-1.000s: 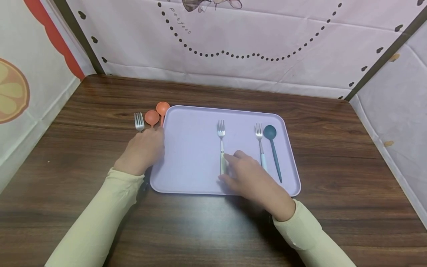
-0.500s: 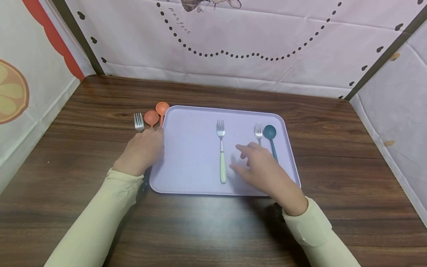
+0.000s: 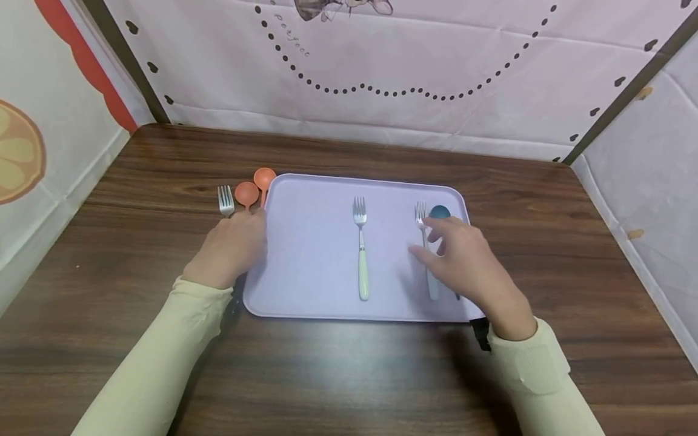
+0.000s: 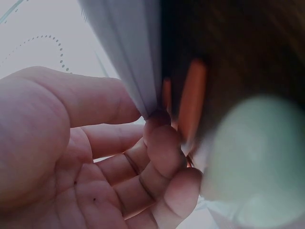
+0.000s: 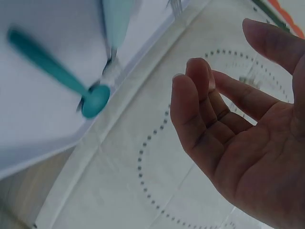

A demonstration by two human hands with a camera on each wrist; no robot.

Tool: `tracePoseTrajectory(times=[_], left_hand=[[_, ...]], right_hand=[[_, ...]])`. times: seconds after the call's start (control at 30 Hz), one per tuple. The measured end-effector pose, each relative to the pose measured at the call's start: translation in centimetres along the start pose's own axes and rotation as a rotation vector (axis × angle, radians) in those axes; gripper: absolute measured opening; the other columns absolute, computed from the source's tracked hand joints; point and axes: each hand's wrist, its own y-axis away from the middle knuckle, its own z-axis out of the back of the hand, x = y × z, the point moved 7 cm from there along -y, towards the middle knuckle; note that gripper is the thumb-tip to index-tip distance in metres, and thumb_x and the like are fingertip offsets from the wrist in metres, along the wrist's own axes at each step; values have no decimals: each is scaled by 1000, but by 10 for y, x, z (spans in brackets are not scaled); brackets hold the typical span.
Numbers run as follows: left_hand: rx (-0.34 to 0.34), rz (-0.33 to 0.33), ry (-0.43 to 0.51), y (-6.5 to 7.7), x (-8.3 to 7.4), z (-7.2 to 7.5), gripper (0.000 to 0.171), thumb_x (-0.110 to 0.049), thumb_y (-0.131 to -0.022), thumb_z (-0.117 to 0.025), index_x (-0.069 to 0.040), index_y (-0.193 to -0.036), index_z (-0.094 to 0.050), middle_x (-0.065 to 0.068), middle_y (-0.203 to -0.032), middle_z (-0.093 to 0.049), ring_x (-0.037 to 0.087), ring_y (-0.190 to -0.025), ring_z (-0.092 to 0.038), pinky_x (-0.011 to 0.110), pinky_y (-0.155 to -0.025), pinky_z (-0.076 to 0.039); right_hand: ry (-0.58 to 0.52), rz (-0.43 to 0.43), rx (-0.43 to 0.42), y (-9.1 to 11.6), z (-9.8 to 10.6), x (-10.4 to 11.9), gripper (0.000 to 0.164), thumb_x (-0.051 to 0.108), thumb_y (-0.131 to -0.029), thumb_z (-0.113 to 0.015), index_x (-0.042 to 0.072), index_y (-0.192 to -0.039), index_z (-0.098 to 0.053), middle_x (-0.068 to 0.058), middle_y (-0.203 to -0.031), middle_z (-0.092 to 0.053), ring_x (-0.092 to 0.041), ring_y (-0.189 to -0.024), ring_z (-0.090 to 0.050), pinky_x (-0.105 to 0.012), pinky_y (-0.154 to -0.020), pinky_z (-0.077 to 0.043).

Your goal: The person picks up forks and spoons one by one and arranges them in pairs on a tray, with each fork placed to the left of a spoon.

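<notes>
A lilac tray [image 3: 305, 254] lies on the wooden table, its left rim pinched between thumb and fingers of my left hand [image 3: 229, 248]. In the left wrist view the tray's rim [image 4: 136, 57] runs down between thumb and fingertips. My right hand [image 3: 471, 260] hovers over the tray's right side, fingers spread loosely and holding nothing. Below it lie a fork [image 3: 432, 284] with a pale blue handle and a teal spoon [image 5: 95, 101], both partly covered by the hand in the head view. Mid-tray rests a fork with a pale green handle [image 3: 363, 272].
Left of the tray, two orange spoons [image 3: 247, 194] and another fork [image 3: 225, 200] lie on the table [image 3: 327, 375], their handles hidden by the left hand. A blurred pale green rounded end [image 4: 257, 162] shows there too. Printed cloth [image 3: 382, 109] stands behind.
My right hand has moved rightward from the green-handled fork, uncovering its handle, to above the blue-handled fork and teal spoon. The left hand keeps its hold on the tray's rim.
</notes>
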Motion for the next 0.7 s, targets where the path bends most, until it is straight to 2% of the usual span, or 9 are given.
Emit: tracePoseTrajectory(times=[0.2,0.4,0.53,0.7], left_hand=[[6,-8,4,0,-2,1,19,1,-87,-31,7,-82,-49,20,-72,-48,34,-61,-50,52,-49,-45],[32,-14,4,1,0,3,17,-2,-89,-34,6,-84,-49,19,-71,-48,33,-61,-49,48,-49,-43],[38,-21,3,0,3,2,13,-4,-88,-40,6,-86,-49,18,-69,-48,31,-61,-48,44,-49,-42],[40,-29,5,-2,4,2,13,-8,-87,-50,4,-91,-49,18,-71,-51,30,-62,-50,46,-51,-44]], right_hand=[[10,-64,-25,0,17,-24,50,32,-84,-67,2,-123,-55,-13,-96,-61,-21,-76,-54,-37,-55,-50],[24,-41,-64,-3,24,-36,50,32,-85,-65,-2,-121,-55,-14,-92,-63,-22,-74,-56,-40,-60,-48],[22,-54,-56,-4,24,-42,50,32,-85,-64,-1,-122,-56,-14,-92,-64,-22,-75,-55,-40,-62,-48],[19,-94,-40,-3,25,-49,52,33,-85,-64,-1,-123,-54,-16,-93,-63,-24,-78,-54,-40,-62,-49]])
